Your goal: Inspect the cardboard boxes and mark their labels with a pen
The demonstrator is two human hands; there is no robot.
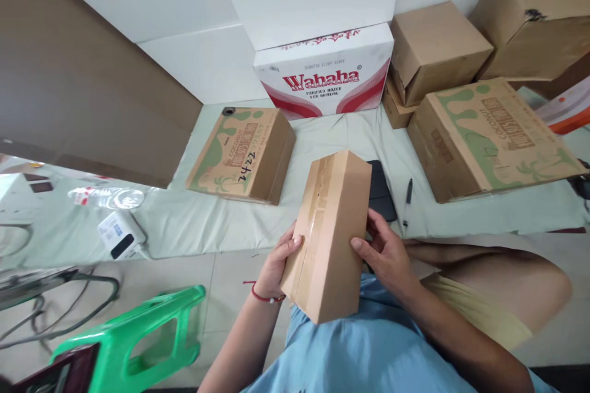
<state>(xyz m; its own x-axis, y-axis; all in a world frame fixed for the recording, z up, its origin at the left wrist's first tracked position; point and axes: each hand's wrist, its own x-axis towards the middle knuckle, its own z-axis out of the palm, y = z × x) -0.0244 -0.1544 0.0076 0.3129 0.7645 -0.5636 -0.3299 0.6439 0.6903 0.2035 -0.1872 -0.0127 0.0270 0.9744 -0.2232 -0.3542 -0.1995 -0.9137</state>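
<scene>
A plain brown cardboard box (343, 236), tilted, is held up in front of my blue shirt, with clear tape along its seam. My left hand (279, 258) grips its left side, thumb on the taped face; a red bracelet circles that wrist. On the box's right side, my right hand (385, 249) has its thumb against the edge and its fingers partly hidden behind. Just beyond the box lies a black flat case (381, 190), partly covered by it. A dark pen (408, 201) rests to the right of the case.
A coconut carton (242, 153) stands on the cloth-covered table (184, 230) at left, another coconut carton (498, 135) at right. Behind are a Wahaha water carton (327, 77) and stacked brown boxes (440, 43). A white power bank (120, 234) and green stool (133, 331) are at left.
</scene>
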